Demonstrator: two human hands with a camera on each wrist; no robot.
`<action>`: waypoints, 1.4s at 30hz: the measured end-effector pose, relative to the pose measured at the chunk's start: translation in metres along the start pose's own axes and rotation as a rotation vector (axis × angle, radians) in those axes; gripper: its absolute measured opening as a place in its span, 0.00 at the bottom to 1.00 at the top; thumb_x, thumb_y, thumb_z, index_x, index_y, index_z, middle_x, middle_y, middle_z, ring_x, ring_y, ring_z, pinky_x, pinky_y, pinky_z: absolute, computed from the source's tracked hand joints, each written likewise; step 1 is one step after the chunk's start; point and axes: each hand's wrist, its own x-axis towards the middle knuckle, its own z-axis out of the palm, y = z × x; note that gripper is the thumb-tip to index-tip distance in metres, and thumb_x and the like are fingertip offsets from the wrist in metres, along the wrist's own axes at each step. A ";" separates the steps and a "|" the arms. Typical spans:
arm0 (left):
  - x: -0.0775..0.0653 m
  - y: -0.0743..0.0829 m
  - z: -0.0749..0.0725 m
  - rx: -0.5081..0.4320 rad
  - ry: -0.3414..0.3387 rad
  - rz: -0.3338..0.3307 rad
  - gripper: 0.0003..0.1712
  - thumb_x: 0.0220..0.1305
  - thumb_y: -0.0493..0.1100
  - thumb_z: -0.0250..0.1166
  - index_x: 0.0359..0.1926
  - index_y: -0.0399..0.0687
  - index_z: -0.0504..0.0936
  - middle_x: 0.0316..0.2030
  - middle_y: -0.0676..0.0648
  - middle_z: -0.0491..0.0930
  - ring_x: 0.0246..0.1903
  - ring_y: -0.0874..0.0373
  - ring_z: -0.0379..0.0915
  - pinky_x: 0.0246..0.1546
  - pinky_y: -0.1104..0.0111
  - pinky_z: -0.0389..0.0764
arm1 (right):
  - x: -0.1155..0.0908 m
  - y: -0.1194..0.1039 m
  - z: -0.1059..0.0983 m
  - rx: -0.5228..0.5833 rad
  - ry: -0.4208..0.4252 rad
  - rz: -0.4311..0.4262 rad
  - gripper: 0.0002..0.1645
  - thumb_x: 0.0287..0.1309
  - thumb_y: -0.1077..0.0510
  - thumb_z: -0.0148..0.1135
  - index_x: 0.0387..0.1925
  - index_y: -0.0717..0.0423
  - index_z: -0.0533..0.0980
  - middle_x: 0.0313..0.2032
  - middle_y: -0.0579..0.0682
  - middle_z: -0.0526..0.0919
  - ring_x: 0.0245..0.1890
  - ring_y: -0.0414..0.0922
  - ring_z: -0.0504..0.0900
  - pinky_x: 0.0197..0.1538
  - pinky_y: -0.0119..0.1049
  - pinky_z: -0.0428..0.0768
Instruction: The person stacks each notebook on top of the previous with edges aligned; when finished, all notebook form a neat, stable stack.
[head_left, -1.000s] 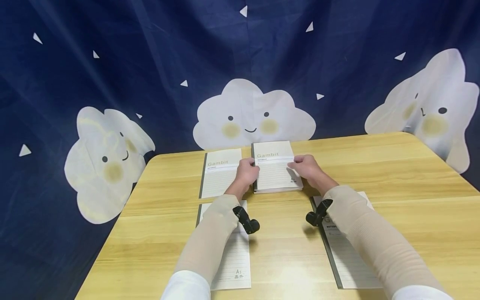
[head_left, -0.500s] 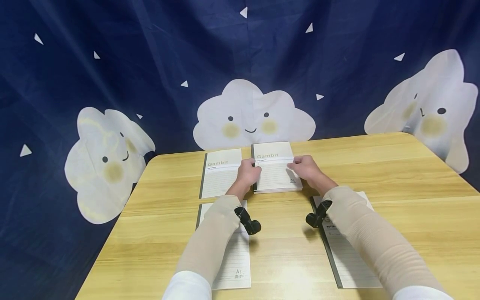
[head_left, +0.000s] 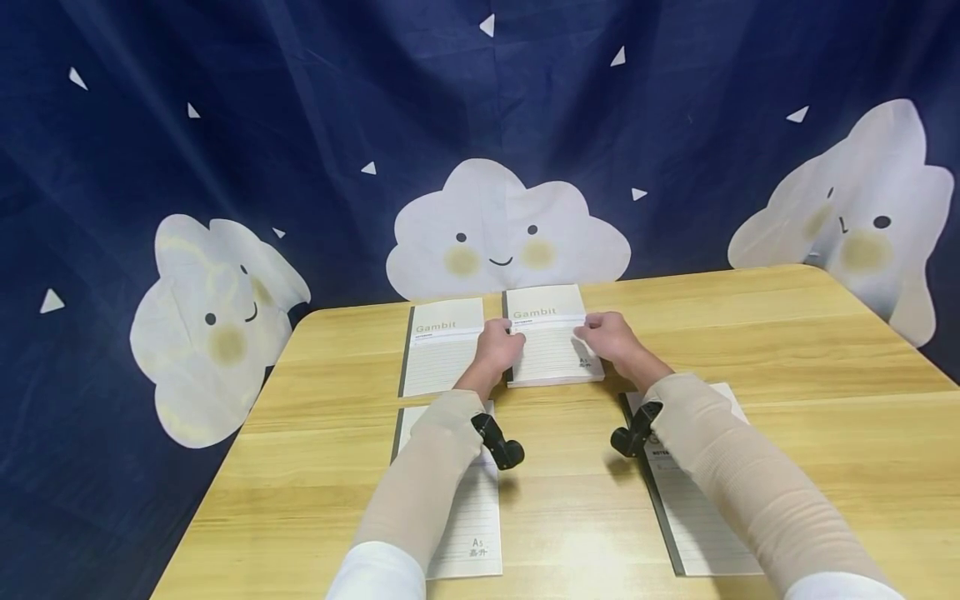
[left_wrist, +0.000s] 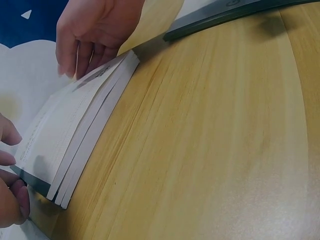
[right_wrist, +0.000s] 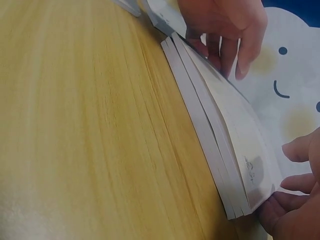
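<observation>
A small stack of white Gambit notebooks (head_left: 553, 354) with dark spines lies at the back middle of the table in the head view. At its spine side, my left hand (head_left: 497, 348) holds the edge with curled fingers. My right hand (head_left: 615, 340) grips the opposite edge, its thumb over the cover. In the left wrist view the page edges of the stack (left_wrist: 97, 135) show nearly lined up, with slim gaps between the layers. From the right wrist camera, the right fingers (right_wrist: 287, 212) meet the near corner of the stack, and the top cover bows slightly.
One notebook (head_left: 442, 367) lies left of the stack. Another notebook (head_left: 468, 517) sits nearer, partly under the left forearm, and a third notebook (head_left: 701, 517) lies beneath the right forearm. A dark blue cloud-patterned curtain (head_left: 337, 108) hangs behind the wooden table (head_left: 570, 492).
The top notebook has shifted slightly towards me, so the stack's front edges look more even. Both hands keep their places at its sides, the left a touch farther right.
</observation>
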 end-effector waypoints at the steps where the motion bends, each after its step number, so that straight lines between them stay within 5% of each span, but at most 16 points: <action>1: 0.000 0.000 0.000 0.001 0.000 -0.002 0.29 0.65 0.39 0.52 0.66 0.37 0.63 0.64 0.39 0.65 0.64 0.48 0.61 0.63 0.57 0.66 | 0.000 0.000 0.000 0.004 0.003 0.000 0.31 0.67 0.56 0.47 0.67 0.66 0.58 0.67 0.62 0.59 0.67 0.55 0.59 0.67 0.48 0.60; 8: -0.002 0.000 -0.002 0.011 0.004 -0.014 0.28 0.65 0.40 0.53 0.66 0.39 0.65 0.63 0.41 0.67 0.61 0.49 0.64 0.61 0.57 0.68 | -0.003 -0.001 -0.006 -0.007 -0.004 -0.024 0.34 0.67 0.56 0.46 0.68 0.69 0.53 0.69 0.65 0.56 0.69 0.59 0.54 0.69 0.50 0.57; 13: -0.005 0.003 -0.002 0.005 0.013 0.065 0.26 0.63 0.40 0.54 0.62 0.39 0.69 0.60 0.42 0.71 0.59 0.49 0.67 0.59 0.58 0.70 | -0.008 0.000 -0.019 -0.038 -0.015 -0.042 0.36 0.67 0.55 0.46 0.69 0.70 0.51 0.69 0.66 0.54 0.70 0.60 0.50 0.70 0.51 0.54; 16: -0.010 0.007 -0.001 -0.018 -0.008 0.103 0.28 0.63 0.40 0.54 0.64 0.39 0.66 0.64 0.41 0.66 0.65 0.48 0.60 0.63 0.58 0.65 | -0.012 0.001 -0.029 -0.070 -0.024 -0.039 0.37 0.68 0.54 0.45 0.69 0.70 0.49 0.69 0.66 0.53 0.70 0.61 0.50 0.70 0.52 0.53; 20: -0.020 0.013 0.002 -0.052 -0.063 0.114 0.30 0.63 0.41 0.54 0.66 0.39 0.63 0.67 0.41 0.62 0.68 0.47 0.54 0.66 0.57 0.60 | -0.019 0.004 -0.041 -0.103 -0.034 -0.036 0.38 0.67 0.53 0.45 0.69 0.72 0.48 0.68 0.68 0.54 0.67 0.61 0.57 0.69 0.52 0.55; 27: -0.035 0.021 0.010 -0.098 -0.148 0.118 0.31 0.63 0.42 0.55 0.66 0.36 0.63 0.63 0.38 0.66 0.65 0.46 0.60 0.63 0.57 0.64 | -0.031 0.012 -0.057 -0.097 -0.056 -0.024 0.40 0.68 0.52 0.45 0.69 0.73 0.45 0.66 0.71 0.56 0.62 0.60 0.66 0.66 0.51 0.63; 42: -0.079 0.028 0.030 -0.320 -0.346 0.031 0.27 0.59 0.41 0.58 0.58 0.34 0.70 0.55 0.41 0.73 0.53 0.42 0.71 0.57 0.53 0.70 | -0.059 0.031 -0.088 -0.085 -0.097 -0.025 0.41 0.70 0.51 0.42 0.67 0.78 0.42 0.63 0.75 0.58 0.63 0.64 0.63 0.64 0.51 0.65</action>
